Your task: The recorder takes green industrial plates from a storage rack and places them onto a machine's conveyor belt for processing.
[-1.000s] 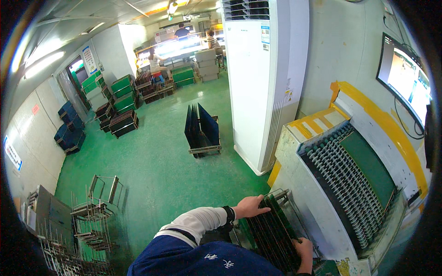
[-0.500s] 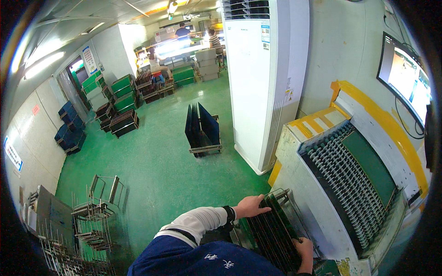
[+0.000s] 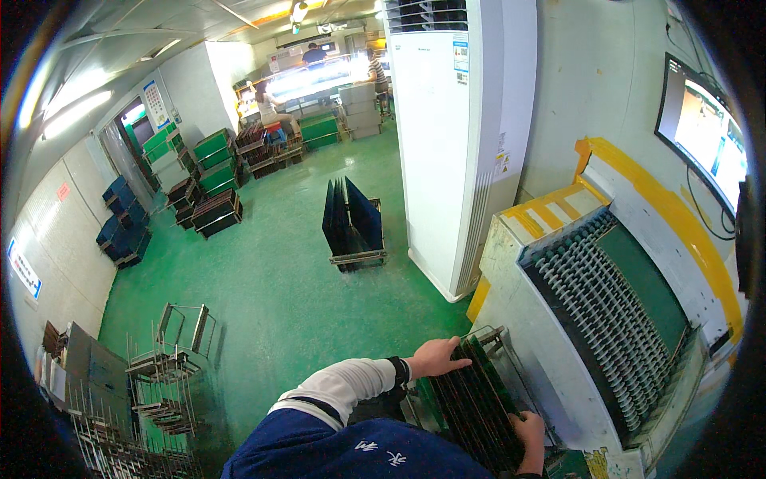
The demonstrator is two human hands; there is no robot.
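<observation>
A row of thin dark boards (image 3: 471, 399) with green faces stands on edge, packed closely in a metal rack (image 3: 492, 335) in front of me at the lower right. My left hand (image 3: 437, 358) grips the far end of the row, thumb and fingers over the top edges. At the near right end, my right hand (image 3: 530, 439) has its fingers curled around the board edges. Part of that hand's grip is hidden, and the bottom of the rack is out of sight.
Right of the rack is a machine with a roller conveyor (image 3: 602, 319) and a green panel (image 3: 642, 275). A tall white air conditioner (image 3: 439, 144) stands ahead. Another board rack (image 3: 355, 227) sits on the green floor. Metal racks (image 3: 163, 375) stand left; people work at a bright bench (image 3: 319, 77) far off.
Both hands keep their places on the boards. The view has shifted very slightly, and a far-off person at the bright bench has moved a little.
</observation>
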